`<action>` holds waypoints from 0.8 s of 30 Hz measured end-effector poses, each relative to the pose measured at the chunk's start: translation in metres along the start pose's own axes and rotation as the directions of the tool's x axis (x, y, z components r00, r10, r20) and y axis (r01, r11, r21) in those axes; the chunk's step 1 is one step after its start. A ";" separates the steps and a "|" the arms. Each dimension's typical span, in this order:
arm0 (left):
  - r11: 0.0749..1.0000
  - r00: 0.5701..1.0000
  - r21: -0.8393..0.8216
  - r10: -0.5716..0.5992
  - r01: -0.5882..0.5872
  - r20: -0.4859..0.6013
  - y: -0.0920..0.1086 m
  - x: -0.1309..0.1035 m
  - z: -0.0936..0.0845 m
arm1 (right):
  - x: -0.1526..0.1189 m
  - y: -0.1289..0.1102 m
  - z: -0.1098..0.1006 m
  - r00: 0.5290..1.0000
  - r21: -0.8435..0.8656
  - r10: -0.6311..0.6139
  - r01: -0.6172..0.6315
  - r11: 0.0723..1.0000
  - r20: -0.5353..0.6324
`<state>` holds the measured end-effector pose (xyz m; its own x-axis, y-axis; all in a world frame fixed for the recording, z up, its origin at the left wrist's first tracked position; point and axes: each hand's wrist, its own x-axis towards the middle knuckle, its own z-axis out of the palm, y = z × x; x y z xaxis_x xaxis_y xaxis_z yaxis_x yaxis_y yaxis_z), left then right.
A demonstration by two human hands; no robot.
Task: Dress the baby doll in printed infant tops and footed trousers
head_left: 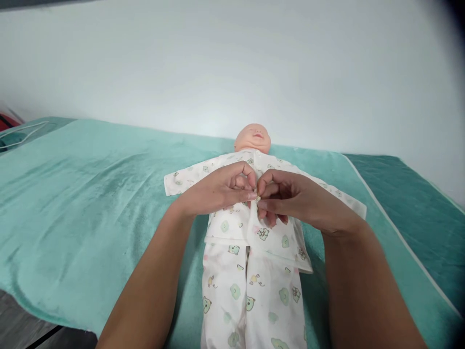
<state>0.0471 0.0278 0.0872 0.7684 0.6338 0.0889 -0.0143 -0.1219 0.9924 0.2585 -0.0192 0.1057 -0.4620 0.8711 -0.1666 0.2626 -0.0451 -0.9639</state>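
Note:
A baby doll (253,137) lies on its back, dressed in a white shirt (228,225) with small green and yellow animal prints and matching trousers (274,295). Over the chest, my left hand (227,186) pinches one front edge of the shirt between thumb and fingers. Close beside it, my right hand (286,196) grips the other front edge at the same height. The fingertips nearly meet at the middle opening, and they hide whatever fastener is there. Below my hands the two front edges hang loose, slightly parted at the hem.
A light green plush blanket (90,208) spreads under the doll. To the right shows a darker teal quilted cover (410,203). Behind the bed stands a white wall (218,63). At the far left are a thin white wire shape (29,131) and something red (7,121).

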 end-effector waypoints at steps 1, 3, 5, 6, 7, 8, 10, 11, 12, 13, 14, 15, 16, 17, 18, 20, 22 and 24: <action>1.000 1.000 0.006 -0.011 0.011 0.001 0.001 0.000 0.000 | 0.000 0.000 0.000 1.000 -0.007 0.009 -0.009 1.000 0.007; 0.999 1.000 0.025 -0.027 0.027 0.012 0.003 -0.001 0.001 | 0.001 0.001 -0.001 1.000 -0.022 0.020 -0.019 1.000 0.012; 0.998 0.999 0.047 -0.042 0.041 0.023 0.005 -0.001 0.002 | 0.002 0.001 0.000 1.000 -0.032 0.020 -0.020 0.999 0.011; 0.997 0.999 0.056 -0.046 0.045 0.026 0.006 -0.002 0.003 | 0.003 0.001 0.000 1.000 -0.034 0.016 -0.015 0.999 0.010; 0.997 0.999 0.061 -0.046 0.044 0.026 0.007 -0.002 0.003 | 0.003 0.001 0.000 1.000 -0.035 0.009 -0.008 0.999 0.009; 0.997 0.999 0.066 -0.045 0.043 0.026 0.007 -0.002 0.003 | 0.003 0.001 0.000 1.000 -0.033 -0.001 0.002 0.999 0.008; 0.997 0.999 0.070 -0.035 0.033 0.027 0.007 -0.003 0.003 | 0.002 0.002 0.000 1.000 -0.031 -0.024 0.024 0.999 0.005; 0.997 0.999 0.072 -0.029 0.027 0.028 0.007 -0.003 0.003 | 0.002 0.002 0.000 0.999 -0.029 -0.034 0.034 0.999 0.004; 0.997 0.999 0.076 -0.026 0.023 0.031 0.007 -0.003 0.003 | 0.002 0.003 0.000 0.999 -0.028 -0.044 0.044 0.999 0.003; 0.996 0.999 0.082 -0.026 0.023 0.035 0.007 -0.003 0.003 | 0.003 0.003 0.000 0.999 -0.028 -0.051 0.051 0.998 0.004; 0.995 0.999 0.091 -0.030 0.026 0.037 0.007 -0.004 0.003 | 0.003 0.004 0.000 0.998 -0.027 -0.055 0.055 0.998 0.004; 0.994 0.999 0.104 -0.036 0.031 0.037 0.007 -0.004 0.003 | 0.003 0.004 0.000 0.998 -0.027 -0.056 0.057 0.998 0.004; 0.992 0.998 0.118 -0.043 0.039 0.036 0.007 -0.004 0.002 | 0.004 0.004 0.000 0.998 -0.026 -0.055 0.056 0.998 0.002; 0.990 0.998 0.132 -0.052 0.047 0.036 0.007 -0.004 0.002 | 0.004 0.004 0.000 0.999 -0.028 -0.051 0.051 0.998 -0.002; 0.989 0.998 0.141 -0.059 0.054 0.036 0.007 -0.004 0.002 | 0.004 0.004 0.001 0.999 -0.032 -0.045 0.044 0.998 -0.008; 0.987 0.997 0.147 -0.070 0.064 0.039 0.007 -0.004 0.002 | 0.005 0.002 0.002 0.999 -0.052 -0.027 0.026 0.998 -0.017; 0.988 0.996 0.137 -0.077 0.071 0.040 0.007 -0.004 0.003 | 0.005 0.000 0.004 1.000 -0.087 -0.005 0.003 0.996 -0.028; 0.990 0.996 0.117 -0.081 0.076 0.035 0.006 -0.004 0.003 | 0.005 -0.002 0.006 0.999 -0.112 0.012 -0.016 0.994 -0.041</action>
<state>0.0463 0.0221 0.0923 0.7890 0.6144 0.0053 0.1191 -0.1615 0.9797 0.2502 -0.0180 0.1054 -0.4236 0.8899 -0.1695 0.3633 -0.0045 -0.9317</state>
